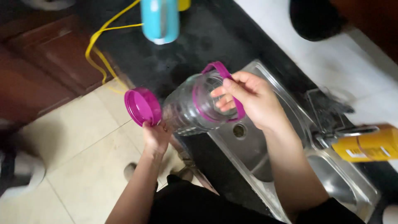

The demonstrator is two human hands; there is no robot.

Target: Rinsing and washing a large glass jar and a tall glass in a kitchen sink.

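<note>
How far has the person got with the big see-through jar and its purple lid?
Done: the round purple lid is off, held in the left hand. In hand: the right hand reaches its fingers into the mouth of the clear plastic jar with the purple handle, tipped sideways by the steel sink. Left: the lid is not back on.

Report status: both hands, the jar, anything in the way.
Left hand grips purple lid and jar base. Right hand fingers inside clear jar mouth. Jar tilted over sink. Nothing in the way.
</note>
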